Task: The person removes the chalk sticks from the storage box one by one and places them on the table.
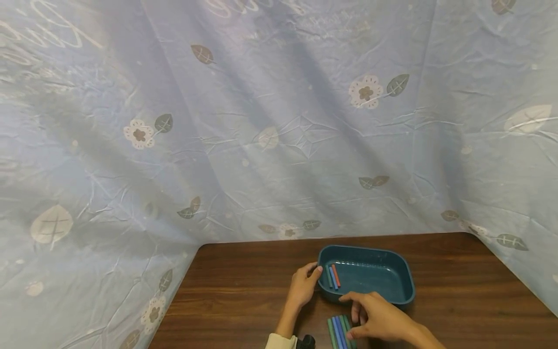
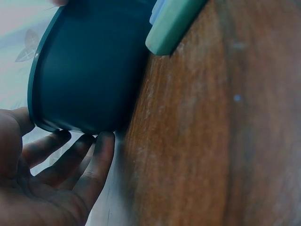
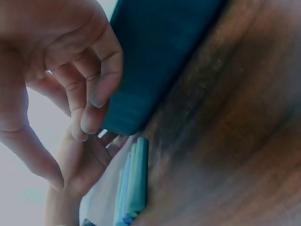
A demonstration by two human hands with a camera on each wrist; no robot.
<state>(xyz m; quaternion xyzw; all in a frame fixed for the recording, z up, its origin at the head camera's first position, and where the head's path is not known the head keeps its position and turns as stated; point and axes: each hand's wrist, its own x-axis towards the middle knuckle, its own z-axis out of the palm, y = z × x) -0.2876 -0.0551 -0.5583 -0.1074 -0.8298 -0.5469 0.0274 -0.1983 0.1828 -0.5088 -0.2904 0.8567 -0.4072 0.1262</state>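
Observation:
A dark teal tray [image 1: 375,278] stands on the table with a red stick [image 1: 336,276], a blue stick [image 1: 333,278] and a green stick [image 1: 329,277] lying at its left end. My left hand [image 1: 302,287] holds that end, thumb at the rim and fingertips against the outer wall. In front of the tray, several green and blue sticks [image 1: 338,332] lie side by side in a row. Just right of the row, my right hand [image 1: 378,317] hovers with loosely bent fingers and nothing between thumb and fingertips. The right wrist view shows the row's ends [image 3: 138,174] below these fingers.
The brown wood-grain table [image 1: 244,286] has rounded far corners. A pale blue curtain [image 1: 270,184] with leaf and flower prints hangs behind and around it. A black object [image 1: 308,341] is at the left wrist, by a cream sleeve [image 1: 281,341].

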